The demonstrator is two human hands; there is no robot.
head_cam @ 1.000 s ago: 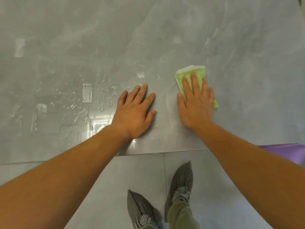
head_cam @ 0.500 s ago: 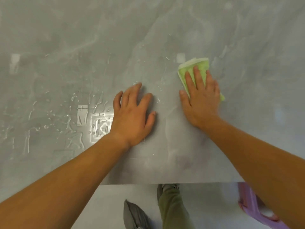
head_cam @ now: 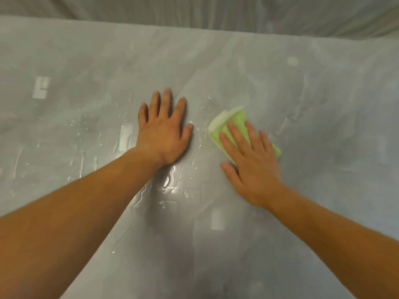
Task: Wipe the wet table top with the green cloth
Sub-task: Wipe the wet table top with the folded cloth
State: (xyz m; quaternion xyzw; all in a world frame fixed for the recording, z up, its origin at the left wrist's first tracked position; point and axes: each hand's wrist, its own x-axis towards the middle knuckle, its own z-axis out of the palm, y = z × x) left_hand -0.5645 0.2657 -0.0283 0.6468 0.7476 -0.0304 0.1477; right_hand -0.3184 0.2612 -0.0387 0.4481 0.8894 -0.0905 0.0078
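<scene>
The grey marbled table top (head_cam: 323,104) fills the view, with water drops and streaks (head_cam: 172,182) on its left and middle parts. A folded green cloth (head_cam: 228,121) lies on it right of centre. My right hand (head_cam: 250,160) presses flat on the cloth, fingers spread and pointing away to the upper left; the cloth's far end and one right corner stick out. My left hand (head_cam: 164,134) rests flat on the wet surface just left of the cloth, fingers apart, holding nothing.
The table's far edge (head_cam: 194,29) runs across the top of the view, with a grey draped sheet (head_cam: 237,11) behind it. Ceiling lights reflect as bright patches (head_cam: 41,87) on the wet surface.
Both hands have slid further away across the table with the cloth under the right one. The view has tilted up: the near edge, floor and shoes are gone, the far edge shows.
</scene>
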